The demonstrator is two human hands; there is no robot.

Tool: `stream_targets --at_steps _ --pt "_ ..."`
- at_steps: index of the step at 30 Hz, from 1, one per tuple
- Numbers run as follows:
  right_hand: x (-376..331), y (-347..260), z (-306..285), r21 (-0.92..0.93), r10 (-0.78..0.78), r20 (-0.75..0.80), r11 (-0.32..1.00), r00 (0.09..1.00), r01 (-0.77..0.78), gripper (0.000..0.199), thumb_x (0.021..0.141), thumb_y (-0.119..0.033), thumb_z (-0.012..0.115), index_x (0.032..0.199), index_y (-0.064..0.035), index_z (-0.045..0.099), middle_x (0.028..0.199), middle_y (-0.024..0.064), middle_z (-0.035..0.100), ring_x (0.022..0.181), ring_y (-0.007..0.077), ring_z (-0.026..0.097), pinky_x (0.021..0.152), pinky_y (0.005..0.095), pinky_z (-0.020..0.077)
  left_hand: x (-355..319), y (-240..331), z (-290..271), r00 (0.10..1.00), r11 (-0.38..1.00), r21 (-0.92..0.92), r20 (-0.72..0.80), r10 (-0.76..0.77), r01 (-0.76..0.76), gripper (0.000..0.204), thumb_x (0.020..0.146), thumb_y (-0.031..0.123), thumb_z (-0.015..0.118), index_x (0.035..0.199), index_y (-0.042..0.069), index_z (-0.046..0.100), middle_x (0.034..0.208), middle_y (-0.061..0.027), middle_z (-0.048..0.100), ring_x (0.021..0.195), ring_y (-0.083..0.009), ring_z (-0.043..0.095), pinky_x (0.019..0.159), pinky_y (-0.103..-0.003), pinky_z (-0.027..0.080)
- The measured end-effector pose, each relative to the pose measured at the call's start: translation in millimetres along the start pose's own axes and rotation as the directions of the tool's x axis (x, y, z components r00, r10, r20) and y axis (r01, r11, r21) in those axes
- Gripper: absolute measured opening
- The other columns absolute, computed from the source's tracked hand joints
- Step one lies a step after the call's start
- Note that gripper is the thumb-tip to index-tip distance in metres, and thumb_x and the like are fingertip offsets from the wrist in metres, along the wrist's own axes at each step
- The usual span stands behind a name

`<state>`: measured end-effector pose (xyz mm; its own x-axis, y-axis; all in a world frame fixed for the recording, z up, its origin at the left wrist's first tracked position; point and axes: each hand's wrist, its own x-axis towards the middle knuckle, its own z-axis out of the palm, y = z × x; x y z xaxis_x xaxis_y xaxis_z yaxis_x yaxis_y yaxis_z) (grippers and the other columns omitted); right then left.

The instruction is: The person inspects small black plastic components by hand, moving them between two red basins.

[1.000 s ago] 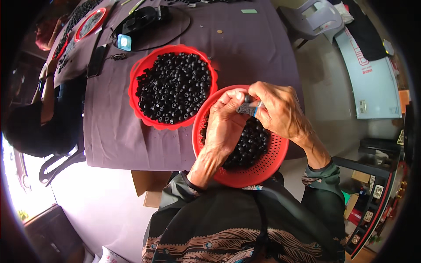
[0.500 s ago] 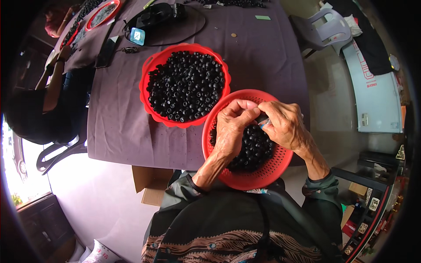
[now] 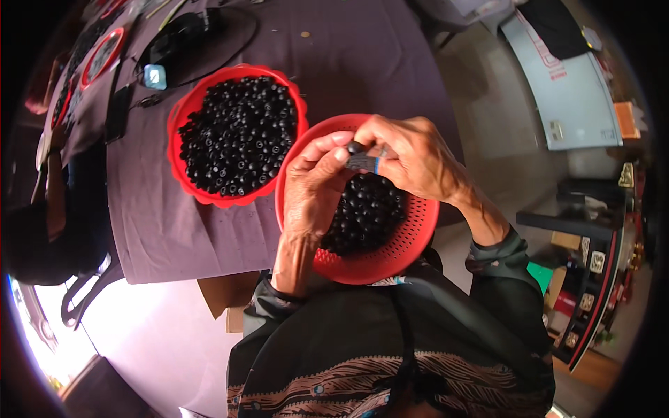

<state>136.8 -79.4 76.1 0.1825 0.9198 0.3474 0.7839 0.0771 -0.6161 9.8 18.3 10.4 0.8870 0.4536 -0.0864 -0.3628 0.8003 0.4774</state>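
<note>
Both hands meet over a red perforated basket (image 3: 411, 261) at the table's near edge. Its bottom is covered with small round black pieces (image 3: 366, 216), some glossy. One such black piece (image 3: 356, 148) sits between my fingertips. My left hand (image 3: 311, 184) pinches at its left side with thumb and forefinger. From the right, my right hand (image 3: 414, 157) closes on it with curled fingers. A dark grey strip with a blue edge (image 3: 362, 163) lies along the right thumb; whether it is a wrap or a tool I cannot tell.
A scalloped red bowl (image 3: 182, 177), heaped with ring-like black pieces, stands left of the basket on the purple-covered table (image 3: 160, 244). Beyond it lie a black corded device (image 3: 185, 42) and a red tray (image 3: 120, 35). A person in dark clothes (image 3: 63, 216) sits at the left.
The view has shifted, so table, bowl and basket appear farther left. My hands have parted slightly and turned, and a black piece now shows between the fingertips.
</note>
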Motion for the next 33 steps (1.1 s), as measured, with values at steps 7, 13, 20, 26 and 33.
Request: stream_targets --at_steps 7,13,20,26,33 --pt "3.4 -6.4 -13.0 0.082 0.105 -0.02 0.991 0.994 -0.103 0.021 0.071 -0.001 0.065 0.079 -0.0036 0.046 0.061 0.0071 0.049 0.053 0.0211 0.051 0.049 0.0304 0.0413 1.7 3.6 9.2 0.998 1.0 -0.029 0.056 0.001 0.001 0.019 0.085 0.006 0.059 0.102 -0.002 0.06 0.098 -0.0096 0.063 0.09 -0.0191 0.06 0.084 -0.032 0.048" --pt "6.4 0.8 -17.4 -0.038 0.069 0.133 0.997 0.989 -0.065 0.023 0.066 -0.005 0.065 0.074 -0.0011 0.044 0.062 0.0122 0.051 0.056 0.033 0.05 0.051 0.038 0.0397 4.8 5.5 6.8 0.994 0.996 -0.067 0.096 -0.044 0.051 0.02 0.085 0.008 0.06 0.102 -0.001 0.06 0.092 -0.0077 0.063 0.084 -0.0156 0.06 0.08 -0.029 0.049" --pt "14.7 -5.1 -22.3 -0.11 0.123 0.213 0.989 0.969 -0.101 0.025 0.064 -0.006 0.066 0.071 0.0002 0.043 0.061 0.0137 0.05 0.058 0.0359 0.05 0.052 0.0414 0.0372 7.9 2.8 0.5 0.995 0.999 0.039 0.091 -0.038 0.035 0.023 0.083 0.01 0.061 0.104 0.0 0.058 0.098 -0.012 0.063 0.094 -0.0238 0.061 0.087 -0.037 0.049" --pt "15.2 -1.3 -20.6 -0.133 0.142 0.237 0.985 0.961 -0.113 0.026 0.064 -0.007 0.067 0.071 0.0004 0.044 0.062 0.0143 0.051 0.059 0.0366 0.051 0.053 0.042 0.0372 9.7 4.9 3.0 0.997 0.996 0.08 0.077 -0.031 0.025 0.021 0.083 0.009 0.061 0.102 0.0 0.06 0.095 -0.0104 0.064 0.09 -0.0212 0.062 0.084 -0.035 0.05" --pt "10.2 2.0 -18.4 -0.127 0.111 0.203 0.988 0.973 -0.086 0.023 0.064 -0.006 0.066 0.072 0.0007 0.045 0.064 0.0138 0.053 0.06 0.0371 0.052 0.053 0.0416 0.0388 8.4 4.9 9.2 0.997 0.994 0.104 0.068 -0.027 0.02 0.019 0.083 0.009 0.061 0.101 0.001 0.06 0.094 -0.0078 0.064 0.087 -0.0184 0.062 0.081 -0.034 0.05"
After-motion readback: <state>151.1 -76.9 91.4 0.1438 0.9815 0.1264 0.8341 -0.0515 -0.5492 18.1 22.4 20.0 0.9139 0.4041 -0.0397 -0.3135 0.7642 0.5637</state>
